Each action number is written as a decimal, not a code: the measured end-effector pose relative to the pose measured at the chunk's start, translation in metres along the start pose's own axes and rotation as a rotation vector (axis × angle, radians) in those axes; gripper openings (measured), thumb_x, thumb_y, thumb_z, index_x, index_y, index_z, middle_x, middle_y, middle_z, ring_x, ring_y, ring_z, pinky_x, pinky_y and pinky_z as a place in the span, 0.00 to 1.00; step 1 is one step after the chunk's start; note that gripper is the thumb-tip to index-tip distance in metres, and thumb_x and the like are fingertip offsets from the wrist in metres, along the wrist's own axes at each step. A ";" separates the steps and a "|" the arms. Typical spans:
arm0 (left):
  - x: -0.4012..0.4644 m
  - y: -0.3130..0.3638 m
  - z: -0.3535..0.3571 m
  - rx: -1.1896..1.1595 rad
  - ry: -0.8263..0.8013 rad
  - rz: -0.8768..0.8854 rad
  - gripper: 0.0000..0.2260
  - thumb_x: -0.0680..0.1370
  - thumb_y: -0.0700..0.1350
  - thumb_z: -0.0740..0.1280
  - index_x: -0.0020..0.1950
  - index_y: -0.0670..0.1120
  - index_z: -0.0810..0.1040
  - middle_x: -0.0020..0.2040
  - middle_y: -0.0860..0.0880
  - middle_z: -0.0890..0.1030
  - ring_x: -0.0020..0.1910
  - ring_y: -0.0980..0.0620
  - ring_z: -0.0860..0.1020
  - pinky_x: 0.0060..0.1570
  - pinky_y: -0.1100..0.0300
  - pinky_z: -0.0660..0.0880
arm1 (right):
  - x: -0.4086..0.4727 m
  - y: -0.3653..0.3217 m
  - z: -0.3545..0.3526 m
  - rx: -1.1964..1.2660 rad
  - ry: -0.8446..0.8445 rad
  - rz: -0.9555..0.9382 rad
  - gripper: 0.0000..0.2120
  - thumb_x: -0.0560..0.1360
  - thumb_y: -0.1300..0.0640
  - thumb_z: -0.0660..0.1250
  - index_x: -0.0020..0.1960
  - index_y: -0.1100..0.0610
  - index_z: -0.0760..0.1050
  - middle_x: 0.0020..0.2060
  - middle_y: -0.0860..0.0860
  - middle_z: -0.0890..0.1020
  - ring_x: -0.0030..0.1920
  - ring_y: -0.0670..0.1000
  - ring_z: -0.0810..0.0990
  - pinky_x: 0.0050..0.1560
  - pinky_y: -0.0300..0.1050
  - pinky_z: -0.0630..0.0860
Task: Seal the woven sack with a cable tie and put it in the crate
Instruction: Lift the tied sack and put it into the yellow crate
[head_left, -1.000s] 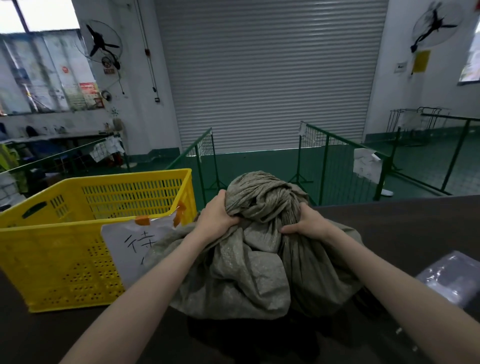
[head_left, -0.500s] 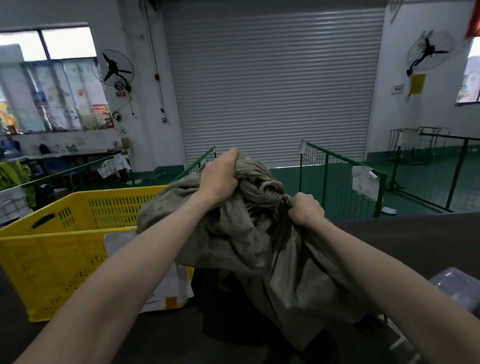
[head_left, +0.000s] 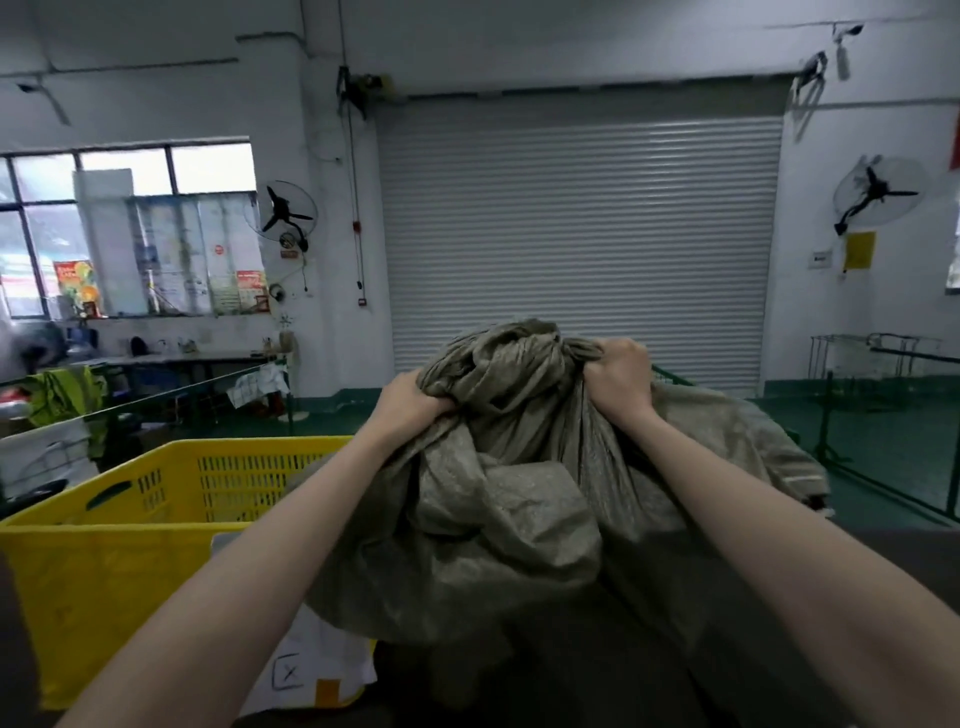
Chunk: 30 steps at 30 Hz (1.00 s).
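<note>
Head view: the woven sack (head_left: 498, 499) has been lifted clear of the dark table (head_left: 909, 551) over the last second, where it had been resting with its bunched top held. It is now carried at chest height, just right of the yellow crate (head_left: 119, 551) and overlapping its near right corner. The left hand (head_left: 410, 402) is clenched on a fold at the sack's upper left; the right hand (head_left: 618, 371) is clenched round the gathered neck (no cable tie can be made out there, hidden or too small to tell). Judged from this, the sealing step is taken as finished and the transfer to the crate is underway; a leftward swing and a lowering are what remain. Count: one sack, one crate, two hands on the sack, one white paper label (head_left: 322, 670) on the crate's near face, two wall fans (head_left: 283, 210) beside the roller shutter (head_left: 576, 234).
</note>
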<state>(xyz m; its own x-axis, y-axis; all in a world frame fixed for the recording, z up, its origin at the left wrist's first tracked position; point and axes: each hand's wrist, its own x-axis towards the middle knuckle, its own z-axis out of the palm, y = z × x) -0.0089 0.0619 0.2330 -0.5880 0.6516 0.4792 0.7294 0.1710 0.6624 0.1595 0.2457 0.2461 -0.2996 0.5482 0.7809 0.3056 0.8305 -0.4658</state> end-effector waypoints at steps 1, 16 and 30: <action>0.000 -0.002 -0.002 -0.077 -0.028 -0.026 0.15 0.71 0.45 0.73 0.57 0.47 0.79 0.52 0.50 0.81 0.53 0.49 0.77 0.55 0.56 0.73 | 0.007 -0.004 0.003 0.033 0.031 -0.001 0.08 0.58 0.60 0.57 0.29 0.62 0.73 0.24 0.59 0.70 0.31 0.60 0.76 0.33 0.48 0.61; 0.012 -0.071 -0.081 -0.210 0.543 -0.103 0.17 0.73 0.40 0.70 0.61 0.41 0.75 0.55 0.40 0.80 0.54 0.41 0.77 0.50 0.55 0.73 | 0.081 -0.121 0.109 0.352 0.155 -0.170 0.09 0.60 0.64 0.60 0.34 0.69 0.75 0.31 0.68 0.78 0.28 0.53 0.70 0.33 0.52 0.70; 0.068 -0.174 -0.216 -0.382 0.767 -0.057 0.12 0.75 0.38 0.66 0.57 0.38 0.75 0.49 0.44 0.78 0.47 0.47 0.76 0.42 0.63 0.68 | 0.110 -0.297 0.194 0.407 0.225 -0.405 0.07 0.60 0.70 0.62 0.27 0.61 0.67 0.25 0.51 0.65 0.28 0.46 0.66 0.31 0.48 0.58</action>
<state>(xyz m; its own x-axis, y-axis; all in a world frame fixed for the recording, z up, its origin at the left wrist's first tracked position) -0.2510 -0.0835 0.2751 -0.7941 -0.0537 0.6054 0.6052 -0.1617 0.7795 -0.1393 0.0786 0.3898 -0.1076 0.1840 0.9770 -0.1752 0.9638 -0.2008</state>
